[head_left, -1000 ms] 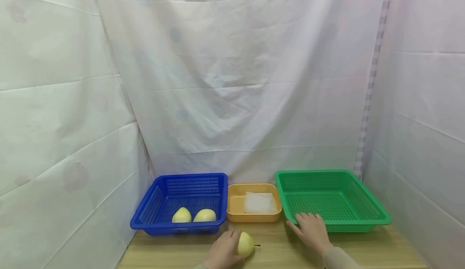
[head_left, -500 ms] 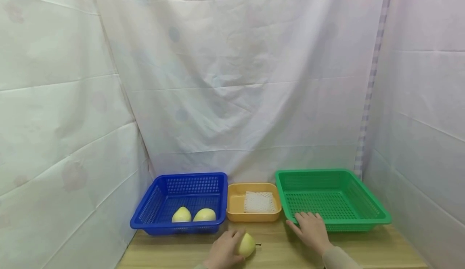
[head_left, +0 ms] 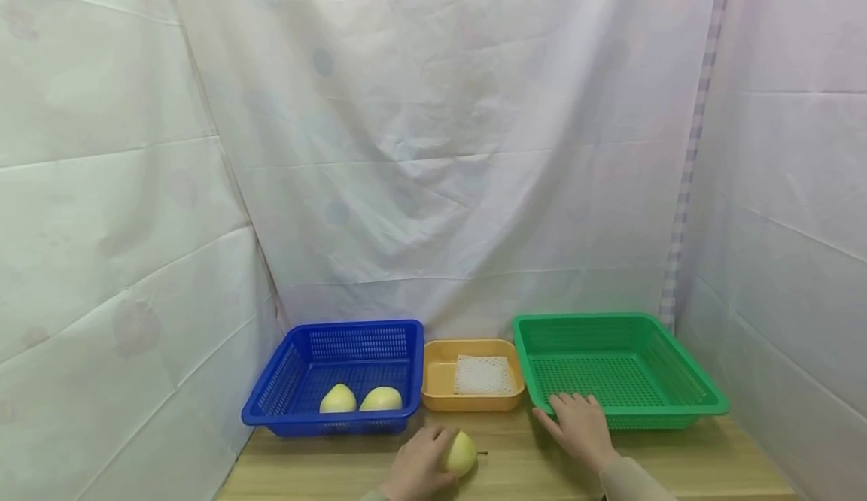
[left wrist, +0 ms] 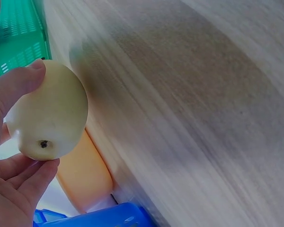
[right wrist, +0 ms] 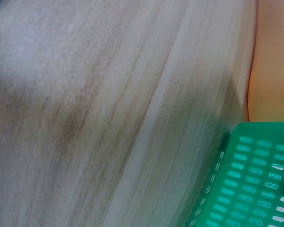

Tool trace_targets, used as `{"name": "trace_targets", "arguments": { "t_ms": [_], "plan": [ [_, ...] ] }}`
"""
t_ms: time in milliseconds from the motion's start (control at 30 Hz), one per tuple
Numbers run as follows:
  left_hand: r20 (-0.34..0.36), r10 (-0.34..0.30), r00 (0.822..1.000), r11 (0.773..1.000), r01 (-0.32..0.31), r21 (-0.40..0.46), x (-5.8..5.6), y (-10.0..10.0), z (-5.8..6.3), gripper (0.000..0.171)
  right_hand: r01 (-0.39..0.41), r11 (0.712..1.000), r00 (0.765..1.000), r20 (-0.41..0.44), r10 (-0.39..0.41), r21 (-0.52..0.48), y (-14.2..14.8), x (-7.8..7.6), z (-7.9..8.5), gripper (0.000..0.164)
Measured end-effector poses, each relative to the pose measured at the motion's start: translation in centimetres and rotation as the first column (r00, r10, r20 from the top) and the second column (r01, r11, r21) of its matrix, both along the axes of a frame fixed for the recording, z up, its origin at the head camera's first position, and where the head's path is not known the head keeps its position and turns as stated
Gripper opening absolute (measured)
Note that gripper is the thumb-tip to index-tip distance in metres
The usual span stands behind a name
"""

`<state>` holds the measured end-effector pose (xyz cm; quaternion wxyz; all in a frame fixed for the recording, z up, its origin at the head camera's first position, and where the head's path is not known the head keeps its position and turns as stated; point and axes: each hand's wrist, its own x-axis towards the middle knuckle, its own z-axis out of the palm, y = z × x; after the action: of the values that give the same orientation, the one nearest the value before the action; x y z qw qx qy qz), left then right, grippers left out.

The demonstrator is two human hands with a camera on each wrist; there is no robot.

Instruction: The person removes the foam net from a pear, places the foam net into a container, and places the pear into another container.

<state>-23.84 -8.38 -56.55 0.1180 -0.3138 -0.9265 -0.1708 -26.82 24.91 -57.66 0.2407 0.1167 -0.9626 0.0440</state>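
A pale yellow pear point(head_left: 462, 453) is held in my left hand point(head_left: 420, 465) just above or on the table, in front of the orange tray; which of the two I cannot tell. Its stem points right in the head view. In the left wrist view the thumb lies on one side of the pear point(left wrist: 54, 109) and the fingertips on the other. My right hand point(head_left: 581, 429) rests on the near left corner of the green basket point(head_left: 667, 413), fingers over the rim and thumb outside it. The right wrist view shows the green basket point(right wrist: 255, 184) but no hand.
A blue basket point(head_left: 332, 427) at left contains two pears point(head_left: 338, 399). Between the baskets stands an orange tray point(head_left: 473, 404) with a white foam net point(head_left: 483, 375) in it. All stand on a wooden table point(head_left: 325, 471), with white curtains point(head_left: 433, 147) around.
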Motion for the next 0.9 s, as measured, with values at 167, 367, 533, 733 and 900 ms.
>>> {"name": "trace_targets", "arguments": {
  "t_ms": [167, 367, 533, 733, 900],
  "plan": [
    [-0.031, -0.008, 0.999, 1.0, 0.008, 0.012, 0.1, 0.0, 0.4, 0.067, -0.008, 1.0, 1.0, -0.025, 0.008, 0.003, 0.0, 0.0, 0.0, 0.043],
    [-0.073, -0.035, 0.997, 0.999, 0.036, 0.014, 0.2, 0.2, 0.7, 0.067, -0.003, 1.0, 1.0, 0.002, 0.003, 0.001, 0.0, 0.0, 0.0, 0.047],
    [-0.113, -0.044, 0.993, 0.999, 0.047, 0.024, 0.1, 0.4, 0.7, 0.068, 0.006, 1.0, 1.0, 0.02, -0.006, 0.004, 0.0, 0.0, 0.0, 0.054],
    [-0.144, -0.05, 0.988, 0.998, 0.054, 0.03, 0.1, 0.5, 0.9, 0.072, 0.005, 1.0, 1.0, 0.019, -0.005, 0.002, 0.0, 0.0, 0.0, 0.049],
    [-0.134, -0.044, 0.99, 0.999, 0.048, 0.025, 0.1, 0.5, 1.4, 0.072, 0.005, 1.0, 1.0, 0.016, -0.005, 0.001, 0.0, 0.0, 0.1, 0.049]
  ]
}}
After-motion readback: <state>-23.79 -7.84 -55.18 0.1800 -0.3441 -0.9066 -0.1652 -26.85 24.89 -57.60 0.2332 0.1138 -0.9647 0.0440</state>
